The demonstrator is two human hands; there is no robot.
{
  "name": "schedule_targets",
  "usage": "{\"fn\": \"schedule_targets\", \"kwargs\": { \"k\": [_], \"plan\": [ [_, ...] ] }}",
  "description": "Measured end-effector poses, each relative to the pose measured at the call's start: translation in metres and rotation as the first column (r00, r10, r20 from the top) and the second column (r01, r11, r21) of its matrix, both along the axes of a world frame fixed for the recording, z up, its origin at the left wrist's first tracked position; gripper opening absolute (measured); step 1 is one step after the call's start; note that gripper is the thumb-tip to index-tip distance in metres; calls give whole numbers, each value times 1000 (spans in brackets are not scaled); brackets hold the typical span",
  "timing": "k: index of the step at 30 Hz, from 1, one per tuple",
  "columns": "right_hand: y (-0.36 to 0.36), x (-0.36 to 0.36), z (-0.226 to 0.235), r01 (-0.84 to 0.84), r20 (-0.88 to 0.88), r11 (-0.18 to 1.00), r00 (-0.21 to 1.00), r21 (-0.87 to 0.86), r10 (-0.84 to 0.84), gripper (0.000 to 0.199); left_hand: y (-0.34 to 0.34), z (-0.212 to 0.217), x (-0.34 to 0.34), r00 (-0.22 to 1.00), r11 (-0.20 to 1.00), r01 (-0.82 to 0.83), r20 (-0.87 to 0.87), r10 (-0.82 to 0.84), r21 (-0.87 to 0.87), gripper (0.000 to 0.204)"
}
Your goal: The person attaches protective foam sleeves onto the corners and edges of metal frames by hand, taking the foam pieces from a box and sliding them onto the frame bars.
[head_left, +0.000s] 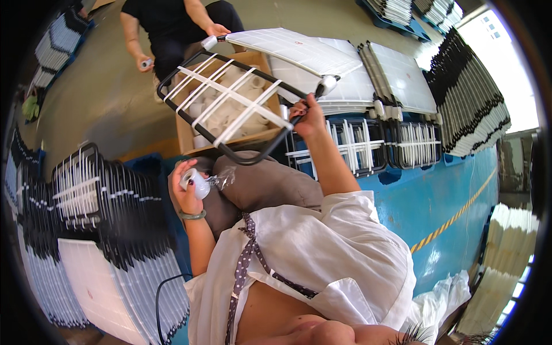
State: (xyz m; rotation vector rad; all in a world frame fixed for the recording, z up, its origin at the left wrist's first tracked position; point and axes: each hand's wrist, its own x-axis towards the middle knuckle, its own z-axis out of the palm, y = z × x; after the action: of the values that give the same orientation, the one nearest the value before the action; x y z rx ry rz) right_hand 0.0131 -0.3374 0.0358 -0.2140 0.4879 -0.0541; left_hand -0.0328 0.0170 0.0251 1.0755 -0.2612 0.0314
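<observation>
Your left hand (185,195) clasps a film roll (199,186), your right hand (311,119) the frame (234,96): apparently wrapping, with taut film (227,177) needed next.

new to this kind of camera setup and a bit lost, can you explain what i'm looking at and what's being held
There's no machine here, just a person's bare hands. The single picture comes from a wide fisheye camera on their head, looking down, so straight edges bend near the rim. The left hand holds a white roll with clear film trailing from it. The right hand grips the frame, black tube with white straps. Behind the straps is a box of more white rolls. Across from them, another person also holds a small roll. Stacks of similar goods stand around.
</observation>
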Motion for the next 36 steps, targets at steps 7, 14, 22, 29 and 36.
{"fn": "schedule_targets", "kwargs": {
  "k": [7,14,22,29,36],
  "plan": [
    [-160,-107,-1,-210,152,961,971,181,184,38,-12,18,8,976,974,174,-105,-190,-143,66],
    [-208,-190,-29,-178,-224,984,960,-16,170,31,-25,22,51,785,887,393,-414,-461,-242,62],
    [-247,-168,-6,-424,-637,568,731,-705,-244,18,-68,-8,104,479,728,639,-611,-630,-250,48],
    [-305,-143,14,-582,-685,456,723,-674,-89,16,-112,-41,128,405,674,723,-698,-590,-151,42],
    [-384,-138,-11,-750,-801,347,598,-562,-4,15,-114,-19,98,605,782,601,-546,-579,-163,41]
  ]
}}
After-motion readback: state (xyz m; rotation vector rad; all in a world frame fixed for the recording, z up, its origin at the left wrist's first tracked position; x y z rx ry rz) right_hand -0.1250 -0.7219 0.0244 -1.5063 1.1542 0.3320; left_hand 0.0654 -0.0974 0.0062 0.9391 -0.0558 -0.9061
